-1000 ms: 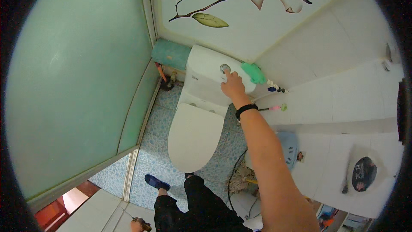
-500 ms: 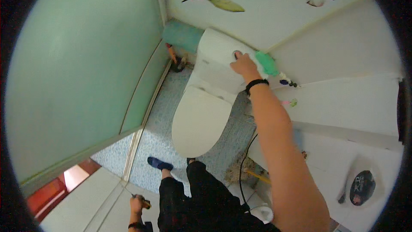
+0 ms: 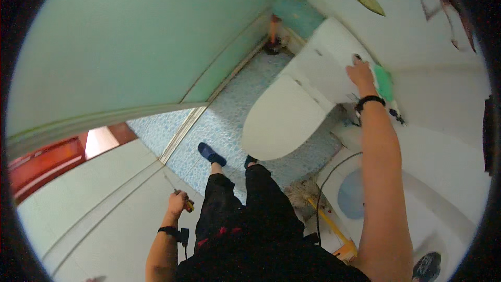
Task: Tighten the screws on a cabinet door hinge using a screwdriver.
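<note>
My right hand (image 3: 360, 73) reaches to the white toilet's (image 3: 282, 117) tank, index finger stretched onto the round flush button (image 3: 357, 57) and the other fingers bent, holding nothing. A green cloth-like item (image 3: 382, 81) lies just right of it on the tank's edge. At the lower left, my left hand (image 3: 177, 202) is closed around a screwdriver (image 3: 189, 206) with a yellow and black handle, its thin shaft pointing up and away, beside my left leg.
A green frosted panel (image 3: 135, 47) bounds the left, above a floor track (image 3: 177, 136). On the right are a white wall (image 3: 443, 109), a hose (image 3: 331, 167), a blue basin-like item (image 3: 348, 196), a mop head (image 3: 302, 190) and a yellow pole (image 3: 331, 222).
My view has swung, so the toilet and my right hand appear higher and farther right, with more left floor showing. My right finger stays at the button; my left hand still grips the screwdriver.
</note>
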The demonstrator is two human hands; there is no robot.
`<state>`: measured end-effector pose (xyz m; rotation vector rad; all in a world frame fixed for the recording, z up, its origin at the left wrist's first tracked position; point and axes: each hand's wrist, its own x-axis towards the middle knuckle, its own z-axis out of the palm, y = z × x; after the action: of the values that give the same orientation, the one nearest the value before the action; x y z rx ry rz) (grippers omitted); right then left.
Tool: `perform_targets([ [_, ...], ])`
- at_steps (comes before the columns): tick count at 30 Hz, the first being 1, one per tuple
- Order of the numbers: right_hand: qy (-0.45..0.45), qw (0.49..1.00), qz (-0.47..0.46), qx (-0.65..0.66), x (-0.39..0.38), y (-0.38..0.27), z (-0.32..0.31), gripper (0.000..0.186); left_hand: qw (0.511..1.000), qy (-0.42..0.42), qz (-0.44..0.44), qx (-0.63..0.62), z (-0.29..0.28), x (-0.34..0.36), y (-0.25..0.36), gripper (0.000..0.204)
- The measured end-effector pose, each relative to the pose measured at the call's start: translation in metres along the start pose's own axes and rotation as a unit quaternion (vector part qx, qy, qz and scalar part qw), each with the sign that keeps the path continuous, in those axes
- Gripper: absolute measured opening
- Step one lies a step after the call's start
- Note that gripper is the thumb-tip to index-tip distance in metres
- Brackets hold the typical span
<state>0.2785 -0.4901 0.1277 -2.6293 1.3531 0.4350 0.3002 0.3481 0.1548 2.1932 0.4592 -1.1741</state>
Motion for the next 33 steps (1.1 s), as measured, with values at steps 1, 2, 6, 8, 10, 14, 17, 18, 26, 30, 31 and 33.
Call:
perform_targets([
  [1,0.019,0.999,-0.02,-0.026,0.008,0.015,0.007,0.069,0.997,0.009,-0.03,-0.066,0.006,0.0,0.017,0.019],
  [2,0.013,1.0,-0.014,-0.01,0.012,0.026,0.008,0.07,0.999,-0.019,0.012,-0.047,0.005,0.002,0.016,0.018],
  [6,-0.037,0.999,0.01,0.034,-0.004,-0.026,-0.003,0.067,0.989,0.038,-0.07,-0.126,-0.001,0.0,-0.014,0.019],
  [8,-0.046,0.997,0.034,0.052,0.003,-0.021,0.001,0.065,0.886,0.003,0.287,0.364,-0.007,0.006,-0.023,0.016],
  [10,-0.012,1.0,0.013,0.014,0.006,-0.013,0.009,0.063,0.981,-0.005,0.127,0.148,0.002,0.006,-0.018,0.015],
  [14,-0.009,0.993,-0.096,-0.067,0.02,-0.007,0.023,0.044,0.95,0.019,0.193,0.246,0.001,0.015,-0.046,0.02],
  [17,0.013,0.996,-0.071,-0.049,0.032,0.009,0.036,0.036,0.992,0.026,0.058,0.105,0.011,0.026,-0.065,0.018],
  [18,0.006,0.993,-0.098,-0.06,0.038,0.018,0.036,0.038,0.998,0.036,-0.016,0.049,0.013,0.032,-0.066,0.019],
  [26,0.02,0.999,0.027,-0.01,0.023,-0.013,0.022,0.05,0.998,0.015,0.043,0.038,0.01,0.002,-0.033,0.029],
  [30,-0.028,0.994,-0.039,-0.102,0.02,-0.009,0.02,0.07,0.999,0.008,0.016,0.031,0.01,-0.001,-0.029,0.027],
  [31,-0.003,0.999,0.007,-0.05,0.018,-0.016,0.022,0.071,1.0,0.006,-0.001,0.023,0.009,-0.003,-0.025,0.027],
  [33,-0.016,0.999,0.037,-0.032,0.014,-0.022,0.02,0.07,0.991,0.019,-0.092,-0.092,0.008,-0.003,-0.031,0.028],
])
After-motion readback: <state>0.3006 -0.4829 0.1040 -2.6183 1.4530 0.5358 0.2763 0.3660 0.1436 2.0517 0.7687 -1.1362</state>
